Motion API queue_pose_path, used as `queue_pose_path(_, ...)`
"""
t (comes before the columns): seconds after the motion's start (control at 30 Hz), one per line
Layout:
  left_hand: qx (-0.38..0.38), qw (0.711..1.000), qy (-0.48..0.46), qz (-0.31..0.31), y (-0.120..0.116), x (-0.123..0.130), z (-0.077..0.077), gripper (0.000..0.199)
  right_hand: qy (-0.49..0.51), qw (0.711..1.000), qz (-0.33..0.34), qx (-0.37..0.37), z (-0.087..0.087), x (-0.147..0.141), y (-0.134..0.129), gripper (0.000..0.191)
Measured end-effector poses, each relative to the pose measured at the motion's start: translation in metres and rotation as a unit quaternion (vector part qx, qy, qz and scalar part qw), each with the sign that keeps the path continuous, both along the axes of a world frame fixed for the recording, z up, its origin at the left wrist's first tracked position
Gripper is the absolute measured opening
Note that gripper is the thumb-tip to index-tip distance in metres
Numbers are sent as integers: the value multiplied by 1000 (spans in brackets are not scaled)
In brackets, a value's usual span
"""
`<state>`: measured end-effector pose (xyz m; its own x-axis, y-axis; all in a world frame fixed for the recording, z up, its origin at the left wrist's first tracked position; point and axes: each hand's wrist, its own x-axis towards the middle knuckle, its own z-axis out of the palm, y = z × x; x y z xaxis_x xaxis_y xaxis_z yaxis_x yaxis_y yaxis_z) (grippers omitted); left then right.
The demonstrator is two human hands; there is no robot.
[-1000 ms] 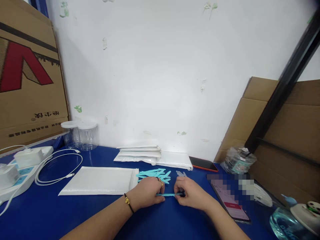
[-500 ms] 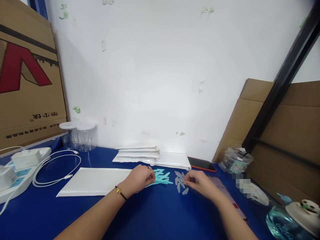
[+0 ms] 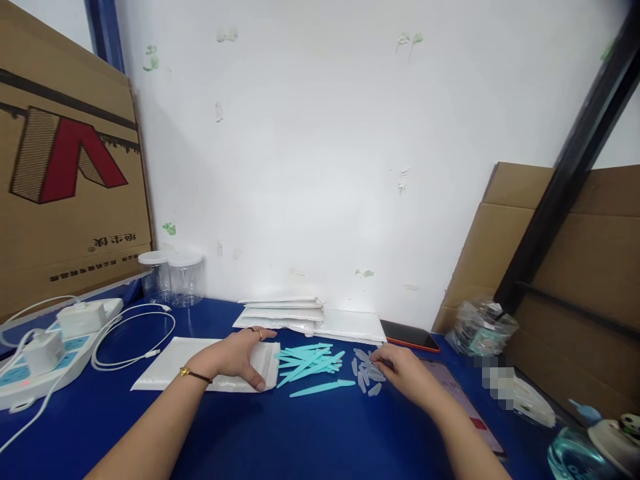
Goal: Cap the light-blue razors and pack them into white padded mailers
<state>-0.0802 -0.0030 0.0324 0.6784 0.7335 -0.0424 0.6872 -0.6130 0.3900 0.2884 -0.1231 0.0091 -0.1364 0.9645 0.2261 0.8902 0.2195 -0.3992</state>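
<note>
My left hand (image 3: pixel 235 360) rests over the right end of a white bubble mailer (image 3: pixel 167 367), thumb and fingers spread apart. Beside it lies a heap of slim turquoise sticks (image 3: pixel 310 360) that look like eyebrow razors. One turquoise stick (image 3: pixel 323 388) lies apart, in front of the heap. My right hand (image 3: pixel 403 373) is at the right side of a small pile of translucent plastic caps (image 3: pixel 364 370). Its thumb and fingertips are pinched together at the caps; whatever is between them is too small to make out.
More white mailers (image 3: pixel 280 313) are stacked at the wall, near a phone (image 3: pixel 410 335). A larger screen (image 3: pixel 463 400) lies beside my right forearm. At left are clear jars (image 3: pixel 186 283), a white cable (image 3: pixel 95 347) and a power strip (image 3: pixel 95 333). A water bottle (image 3: pixel 580 453) stands at right.
My left hand has moved left from the turquoise heap onto the mailer and spread its fingers. A single turquoise stick now lies in front of the heap. My right hand stays by the caps.
</note>
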Motion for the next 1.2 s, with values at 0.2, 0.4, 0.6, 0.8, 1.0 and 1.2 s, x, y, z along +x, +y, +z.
queue_pose_path(0.2, 19, 997, -61, -46, -21, 47, -14, 78, -10, 1000, 9, -2, 5, -1, -6, 19)
queue_pose_path(0.4, 79, 993, -2, -85, -44, 109, -45, 94, -5, 1000, 2, 19, -1, 2, -3, 26)
queue_pose_path(0.6, 84, 980, 0, -178, -65, 109, -46, 85, -13, 1000, -9, 22, -1, 2, -1, 26)
queue_pose_path(0.8, 86, 971, -19, -223, -75, 98, -35, 75, -12, 999, -12, 37, 6, 4, -4, 24)
queue_pose_path(1.0, 105, 984, -53, -132, -64, 102, -29, 36, 7, 998, 28, -60, 1, 12, -8, 18)
queue_pose_path(1.2, 126, 979, -51, -153, -65, 100, -34, 13, -4, 994, 45, -102, -10, 4, -5, 17)
